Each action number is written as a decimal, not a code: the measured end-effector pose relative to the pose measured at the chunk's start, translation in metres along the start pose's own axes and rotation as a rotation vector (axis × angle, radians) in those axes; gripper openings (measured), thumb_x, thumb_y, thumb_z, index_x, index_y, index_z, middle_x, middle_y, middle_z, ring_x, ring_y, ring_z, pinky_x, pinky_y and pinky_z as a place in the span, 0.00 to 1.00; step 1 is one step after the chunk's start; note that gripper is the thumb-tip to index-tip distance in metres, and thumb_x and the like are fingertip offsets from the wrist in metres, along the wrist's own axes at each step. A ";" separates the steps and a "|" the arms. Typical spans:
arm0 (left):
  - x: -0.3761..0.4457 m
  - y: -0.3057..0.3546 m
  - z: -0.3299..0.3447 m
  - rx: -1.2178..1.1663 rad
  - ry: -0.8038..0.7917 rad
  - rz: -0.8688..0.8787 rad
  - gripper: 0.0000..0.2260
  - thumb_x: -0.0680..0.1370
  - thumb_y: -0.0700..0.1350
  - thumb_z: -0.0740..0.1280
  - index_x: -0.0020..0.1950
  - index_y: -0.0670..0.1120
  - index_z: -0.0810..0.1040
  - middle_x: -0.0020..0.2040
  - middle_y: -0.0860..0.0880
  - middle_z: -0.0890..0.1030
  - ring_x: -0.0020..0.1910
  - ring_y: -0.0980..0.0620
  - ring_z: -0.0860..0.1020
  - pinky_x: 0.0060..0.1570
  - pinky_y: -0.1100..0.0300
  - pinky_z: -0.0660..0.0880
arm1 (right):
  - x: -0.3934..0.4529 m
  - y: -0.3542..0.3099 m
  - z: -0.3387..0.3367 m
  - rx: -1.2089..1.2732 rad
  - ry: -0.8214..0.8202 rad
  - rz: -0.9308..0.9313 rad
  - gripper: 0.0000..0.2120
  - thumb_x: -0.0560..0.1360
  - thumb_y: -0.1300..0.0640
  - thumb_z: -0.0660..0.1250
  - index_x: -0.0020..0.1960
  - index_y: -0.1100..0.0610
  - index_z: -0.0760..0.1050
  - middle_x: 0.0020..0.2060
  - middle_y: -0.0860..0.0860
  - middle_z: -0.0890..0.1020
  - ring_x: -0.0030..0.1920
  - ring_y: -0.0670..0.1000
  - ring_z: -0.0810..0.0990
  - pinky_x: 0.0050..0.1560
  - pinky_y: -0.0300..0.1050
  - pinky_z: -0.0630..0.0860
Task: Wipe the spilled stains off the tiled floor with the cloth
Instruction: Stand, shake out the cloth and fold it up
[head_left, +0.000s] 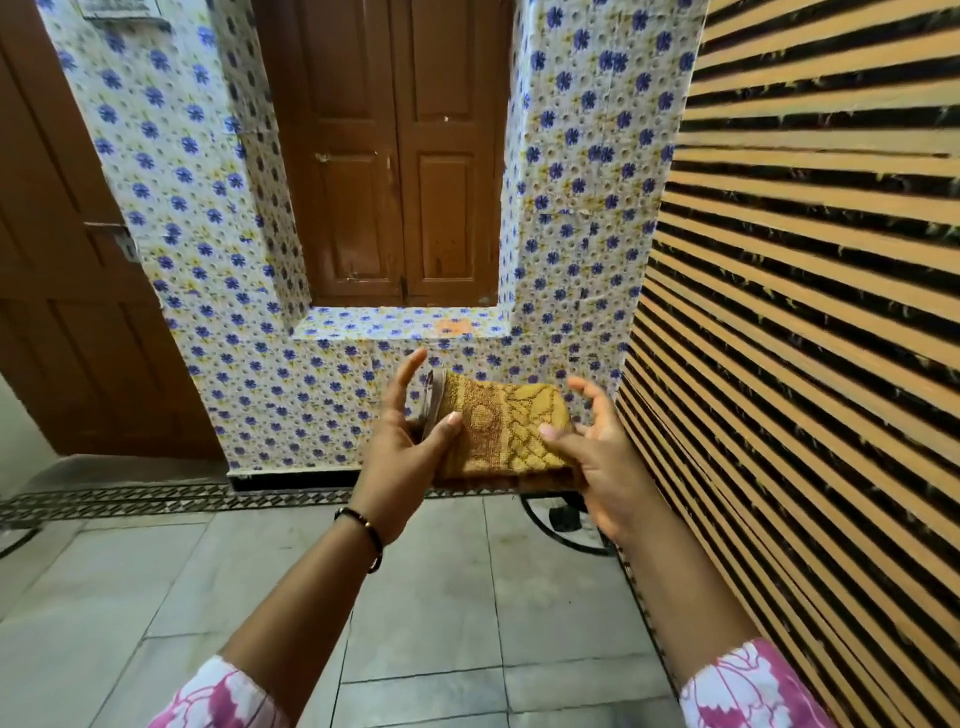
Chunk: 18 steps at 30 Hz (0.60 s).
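Note:
A folded mustard-and-brown patterned cloth (511, 431) is held in the air at chest height in front of the flowered wall. My left hand (400, 447) holds its left end, thumb pressed on top and the forefinger lifted upward. My right hand (602, 467) holds the right end, thumb on the upper face and palm under the edge, the other fingers loosely curled above it. The grey tiled floor (415, 597) lies below; I cannot make out any distinct stain on it from here.
A wall with blue flower tiles (291, 374) stands ahead, with a brown shuttered window (400, 182) above a ledge. A brown door (62, 312) is at the left. An orange-and-black striped surface (805, 312) closes the right side. A black cable loop (561, 525) lies on the floor.

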<state>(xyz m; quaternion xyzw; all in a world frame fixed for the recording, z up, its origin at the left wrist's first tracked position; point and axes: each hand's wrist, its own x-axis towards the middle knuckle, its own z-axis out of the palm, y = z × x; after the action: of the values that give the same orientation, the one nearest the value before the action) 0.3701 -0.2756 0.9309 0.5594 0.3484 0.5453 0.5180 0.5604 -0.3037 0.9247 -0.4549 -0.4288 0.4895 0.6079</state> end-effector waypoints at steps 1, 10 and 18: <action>-0.005 -0.001 0.002 0.007 -0.037 -0.014 0.26 0.78 0.35 0.64 0.65 0.64 0.69 0.53 0.44 0.82 0.45 0.52 0.82 0.40 0.58 0.80 | -0.010 0.003 -0.004 -0.006 -0.034 -0.019 0.31 0.68 0.63 0.72 0.63 0.39 0.69 0.65 0.59 0.73 0.65 0.63 0.72 0.64 0.66 0.69; -0.061 -0.012 0.003 0.044 -0.602 -0.338 0.33 0.75 0.27 0.63 0.68 0.61 0.69 0.64 0.45 0.73 0.51 0.43 0.82 0.41 0.46 0.81 | -0.136 0.033 -0.012 0.017 0.184 0.052 0.34 0.70 0.80 0.59 0.60 0.44 0.76 0.60 0.51 0.80 0.55 0.52 0.80 0.45 0.44 0.80; -0.161 -0.038 0.024 -0.017 -0.990 -0.393 0.33 0.74 0.25 0.61 0.68 0.58 0.68 0.65 0.48 0.73 0.52 0.52 0.81 0.41 0.53 0.81 | -0.302 0.065 0.000 0.121 0.622 0.075 0.36 0.68 0.82 0.57 0.66 0.51 0.74 0.59 0.55 0.80 0.61 0.54 0.78 0.64 0.54 0.72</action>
<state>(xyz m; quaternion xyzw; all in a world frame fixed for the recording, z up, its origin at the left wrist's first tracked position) 0.3735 -0.4254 0.8571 0.6700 0.1560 0.1115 0.7172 0.5011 -0.5939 0.8390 -0.5614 -0.1755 0.3733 0.7174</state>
